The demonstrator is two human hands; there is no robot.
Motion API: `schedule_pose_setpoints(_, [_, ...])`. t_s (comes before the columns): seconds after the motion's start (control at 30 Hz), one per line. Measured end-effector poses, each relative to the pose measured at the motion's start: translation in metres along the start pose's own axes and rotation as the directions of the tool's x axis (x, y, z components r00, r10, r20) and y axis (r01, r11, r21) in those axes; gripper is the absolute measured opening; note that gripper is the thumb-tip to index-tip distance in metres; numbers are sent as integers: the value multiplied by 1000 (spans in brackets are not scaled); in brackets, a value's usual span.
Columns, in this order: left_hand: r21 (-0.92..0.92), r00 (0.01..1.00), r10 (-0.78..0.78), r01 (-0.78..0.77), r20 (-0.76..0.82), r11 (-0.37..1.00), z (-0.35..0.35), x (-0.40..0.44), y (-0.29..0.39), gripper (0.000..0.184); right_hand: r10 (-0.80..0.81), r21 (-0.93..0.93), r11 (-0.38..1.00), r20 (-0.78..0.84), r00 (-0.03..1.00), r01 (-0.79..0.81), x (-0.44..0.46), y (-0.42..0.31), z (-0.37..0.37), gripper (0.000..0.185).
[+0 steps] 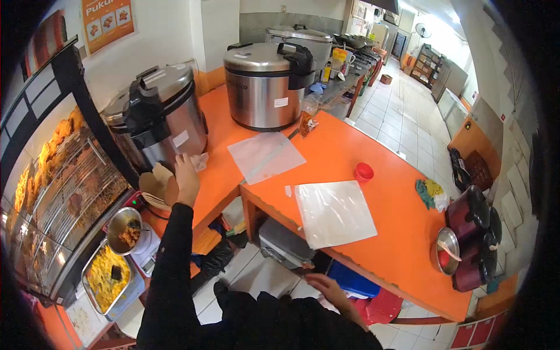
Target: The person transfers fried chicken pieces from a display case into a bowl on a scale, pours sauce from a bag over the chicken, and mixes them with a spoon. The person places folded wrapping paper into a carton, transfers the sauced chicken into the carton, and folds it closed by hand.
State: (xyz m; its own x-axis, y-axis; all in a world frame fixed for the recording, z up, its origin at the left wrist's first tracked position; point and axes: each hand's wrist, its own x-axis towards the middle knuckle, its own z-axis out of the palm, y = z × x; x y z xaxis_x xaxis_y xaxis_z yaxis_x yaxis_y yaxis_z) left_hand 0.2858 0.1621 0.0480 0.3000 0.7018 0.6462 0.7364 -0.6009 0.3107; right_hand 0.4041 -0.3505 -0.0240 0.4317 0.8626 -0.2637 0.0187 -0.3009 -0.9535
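My left hand reaches to the brown paper food box and closes on its right side; part of the box is hidden behind the hand. A crumpled clear plastic bag lies just beyond my fingers. To the left of that arm, a steel bowl of reddish food rests on a white scale. My right hand hangs low in front of my body, below the orange counter's edge, with nothing visible in it and its fingers loosely apart.
Large steel rice cookers stand at the back of the orange counter. Plastic sheets and a red cup lie on it. A heated glass cabinet holds fried food. Below it is a tray of yellow food. Maroon pots stand right.
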Motion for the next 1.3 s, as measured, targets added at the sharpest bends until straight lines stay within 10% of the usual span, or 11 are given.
schedule_pose_setpoints(0.07, [210,965,-16,-41,262,977,-12,-12,34,43,106,-158,976,-250,962,-148,-37,135,-24,33])
schedule_pose_setpoints(0.2, [-316,841,410,-305,352,898,52,-54,74,49,515,-22,826,-379,769,-564,-79,214,-50,33])
schedule_pose_setpoints(0.27, [-172,817,504,-474,279,863,96,-74,87,51,620,58,757,-378,687,-651,-82,218,-65,33])
schedule_pose_setpoints(0.6, [-21,763,457,-505,457,863,155,-61,135,19,719,277,690,-370,589,-668,-91,187,-118,34])
schedule_pose_setpoints(0.7, [-31,776,546,-567,317,823,151,-61,135,11,587,367,796,-275,761,-481,-68,112,-153,34])
schedule_pose_setpoints(0.77, [-25,766,573,-593,290,805,144,-54,135,11,277,-460,786,-336,900,-413,-25,-47,-154,28])
schedule_pose_setpoints(0.9, [-65,780,496,-513,381,856,133,-46,135,18,-49,-506,836,-454,890,-212,69,-133,-165,36])
schedule_pose_setpoints(1.1, [-234,823,430,-365,372,901,142,-49,123,40,-792,-816,468,-218,570,338,286,-270,-153,63])
schedule_pose_setpoints(1.3, [-311,814,422,-313,400,898,169,-63,101,49,-983,-880,144,-180,-36,453,506,-308,-162,82])
